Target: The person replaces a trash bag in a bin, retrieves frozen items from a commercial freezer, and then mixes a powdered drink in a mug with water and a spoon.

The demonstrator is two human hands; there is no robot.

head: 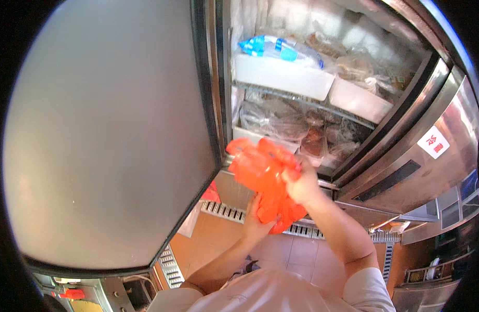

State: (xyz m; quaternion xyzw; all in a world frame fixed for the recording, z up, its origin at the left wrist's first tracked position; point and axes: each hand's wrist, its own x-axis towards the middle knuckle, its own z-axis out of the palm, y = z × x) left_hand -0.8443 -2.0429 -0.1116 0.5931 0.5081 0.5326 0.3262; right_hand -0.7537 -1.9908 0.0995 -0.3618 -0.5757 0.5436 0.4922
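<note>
Both hands hold a red-orange plastic bag (259,167) in front of the lower part of an open freezer cabinet. My right hand (303,183) grips the bag's upper right side, near the lower shelf; it is slightly blurred. Lower down, my left hand (257,220) is closed around the bag's left side. What the bag contains is hidden. Behind it, the lower shelf bears clear plastic bags (274,117), one with reddish-brown contents (313,141). On the upper shelf, white bins (282,74) hold more bagged goods and a clear package with blue parts (288,50).
The wide metal door (110,128) stands open on the left. To the right is a steel cabinet front (395,171) with a white sticker bearing writing. Drain grates (223,211) cross the tiled floor (208,234). At lower left is a steel counter (110,292).
</note>
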